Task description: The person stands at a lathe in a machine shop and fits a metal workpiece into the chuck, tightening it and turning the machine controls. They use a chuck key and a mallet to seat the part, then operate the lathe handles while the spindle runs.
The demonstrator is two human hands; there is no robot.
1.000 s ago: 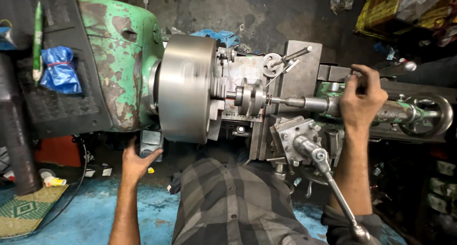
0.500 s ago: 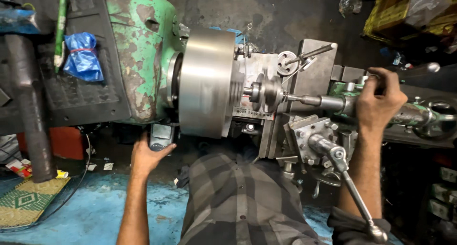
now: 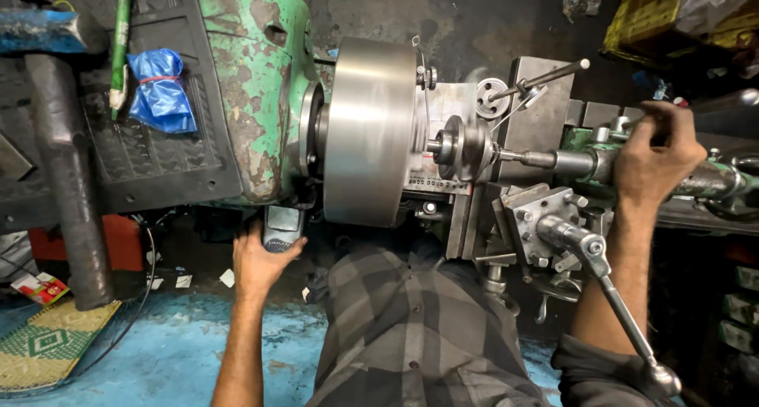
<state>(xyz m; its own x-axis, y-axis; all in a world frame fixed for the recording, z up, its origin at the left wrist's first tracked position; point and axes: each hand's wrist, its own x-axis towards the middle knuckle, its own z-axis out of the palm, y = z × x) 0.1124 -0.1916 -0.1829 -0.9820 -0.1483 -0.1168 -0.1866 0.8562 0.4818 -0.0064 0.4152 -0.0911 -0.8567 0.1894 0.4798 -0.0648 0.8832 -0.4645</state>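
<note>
**A:** ok so head view, what's each hand on? Looks like an old lathe with a green headstock (image 3: pixel 253 75), paint flaking all over.

**B:** yep. The left hand (image 3: pixel 257 261) is down low under the headstock, fingers wrapped round a small dark control box (image 3: pixel 282 227) that hangs just below the green casting. It's a closed grip on that box, thumb to the right side of it.

**A:** and the right?

**B:** The right hand (image 3: pixel 656 158) is up on the tailstock (image 3: pixel 711 182) end, fist closed over a lever or handle on top of it. Can't make out the handle itself since the hand covers it. The tailstock barrel (image 3: pixel 573 162) points left toward the chuck.

**A:** that big silver drum is the chuck?

**B:** yeah, the chuck (image 3: pixel 370 130) sits right against the headstock, and its surface looks smeared like it's spinning. A small round workpiece (image 3: pixel 457 148) sticks out of its right face, blurred too, and the tailstock tip meets it or comes very near, hard to say which.

**A:** other stuff nearby?

**B:** The tool post (image 3: pixel 545 213) is just below the barrel with a long wrench (image 3: pixel 613 292) standing on it, reaching down toward the person's right sleeve. A blue plastic bag (image 3: pixel 162 91) hangs on the left side, a dark post (image 3: pixel 67 178) beside it, and a woven mat (image 3: pixel 47 348) lies on the blue floor (image 3: pixel 166 367). Plaid shirt (image 3: pixel 411 336) bottom centre.
</note>
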